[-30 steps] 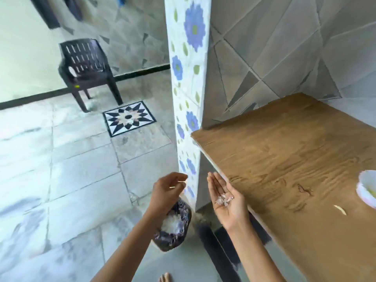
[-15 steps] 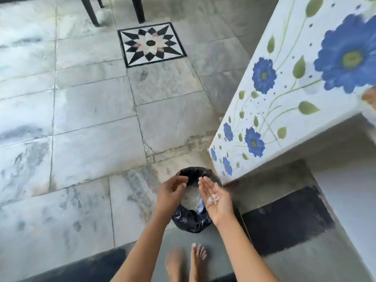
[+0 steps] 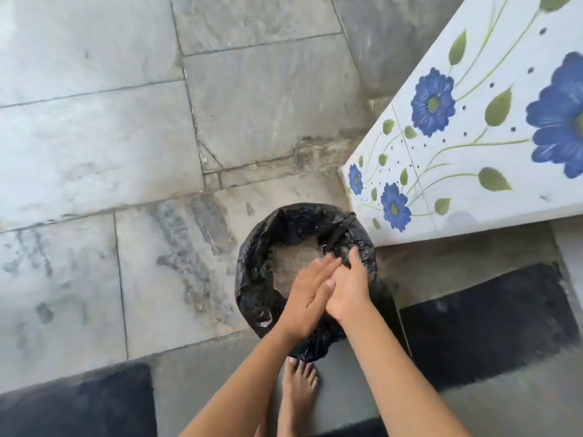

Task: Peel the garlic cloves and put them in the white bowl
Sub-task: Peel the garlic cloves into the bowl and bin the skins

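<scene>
Both my hands are over a small bin lined with a black plastic bag (image 3: 268, 241) on the floor. My left hand (image 3: 307, 291) has straight fingers laid flat against my right hand (image 3: 348, 283), which is turned palm down over the bin's mouth. The two hands touch, palm to palm. The garlic skins are hidden between or below them. Pale scraps lie at the bottom of the bin. No garlic cloves or white bowl are in view.
The bin stands on grey stone floor tiles (image 3: 126, 137) next to a white pillar painted with blue flowers (image 3: 473, 137). My bare foot (image 3: 298, 386) is just behind the bin. Dark mats (image 3: 485, 326) lie on the floor at right and lower left.
My view has swung down from the wooden counter to the bin. My right hand, which held garlic skins palm up, has turned over above the bin, and my left hand now presses against it.
</scene>
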Available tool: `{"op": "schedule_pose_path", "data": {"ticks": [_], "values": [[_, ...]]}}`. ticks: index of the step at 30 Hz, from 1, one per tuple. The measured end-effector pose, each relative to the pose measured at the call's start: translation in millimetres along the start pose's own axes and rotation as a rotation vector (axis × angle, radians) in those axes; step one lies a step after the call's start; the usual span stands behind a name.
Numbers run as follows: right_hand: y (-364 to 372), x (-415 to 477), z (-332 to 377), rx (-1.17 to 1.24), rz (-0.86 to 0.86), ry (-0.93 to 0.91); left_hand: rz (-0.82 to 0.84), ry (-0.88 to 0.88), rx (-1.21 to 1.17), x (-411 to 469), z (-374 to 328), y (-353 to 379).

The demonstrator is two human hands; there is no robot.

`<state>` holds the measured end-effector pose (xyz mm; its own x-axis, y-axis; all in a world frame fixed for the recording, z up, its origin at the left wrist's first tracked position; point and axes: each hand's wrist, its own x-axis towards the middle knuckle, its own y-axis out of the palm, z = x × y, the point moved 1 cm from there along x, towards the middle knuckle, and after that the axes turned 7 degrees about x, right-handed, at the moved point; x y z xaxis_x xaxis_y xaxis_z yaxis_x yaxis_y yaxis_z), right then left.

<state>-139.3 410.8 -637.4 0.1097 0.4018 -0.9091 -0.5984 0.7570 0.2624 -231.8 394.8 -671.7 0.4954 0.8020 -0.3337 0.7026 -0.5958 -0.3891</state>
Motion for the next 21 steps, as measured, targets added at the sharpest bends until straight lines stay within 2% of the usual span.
{"op": "schedule_pose_path", "data": {"ticks": [2,3,4,6,8,9,10,11,12,13,14,15,17,18,20,21], "values": [[-7,7,3,0.031,0.032,0.024,0.088,-0.324,0.233,7,36,8],[-10,9,5,0.041,0.028,0.002,0.041,-0.43,0.262,11,41,5],[-11,11,6,0.044,0.031,-0.027,-0.056,-0.445,0.212,15,35,4],[-11,11,5,-0.019,-0.005,-0.04,-0.246,-0.252,-0.046,18,-1,-5],[-8,12,5,-0.031,-0.018,-0.035,-0.198,-0.034,-0.12,12,-21,2],[-4,10,6,-0.021,0.001,-0.008,-0.11,-0.008,-0.075,6,-14,10],[-2,7,7,-0.022,0.021,0.018,-0.073,-0.05,-0.011,4,-1,15],[0,5,8,-0.024,0.036,0.018,-0.078,-0.189,0.034,4,11,16],[0,7,10,-0.028,0.05,-0.013,-0.134,-0.343,0.028,6,16,13],[-1,8,9,-0.023,0.052,-0.039,-0.215,-0.386,-0.058,10,12,9],[-1,10,7,-0.022,0.043,-0.043,-0.292,-0.306,-0.156,13,-1,3],[0,11,4,-0.025,0.042,-0.03,-0.287,-0.187,-0.192,14,-14,0],[2,6,-1,-0.036,0.054,-0.012,-0.135,-0.04,-0.104,6,-20,8],[4,-1,1,-0.051,0.059,-0.014,-0.079,-0.087,-0.007,2,-9,7],[8,-22,12,-0.048,0.127,-0.071,-0.035,-0.35,0.179,-1,12,-7],[9,-33,18,-0.064,0.155,-0.109,-0.043,-0.419,0.193,-3,14,-17]]}}
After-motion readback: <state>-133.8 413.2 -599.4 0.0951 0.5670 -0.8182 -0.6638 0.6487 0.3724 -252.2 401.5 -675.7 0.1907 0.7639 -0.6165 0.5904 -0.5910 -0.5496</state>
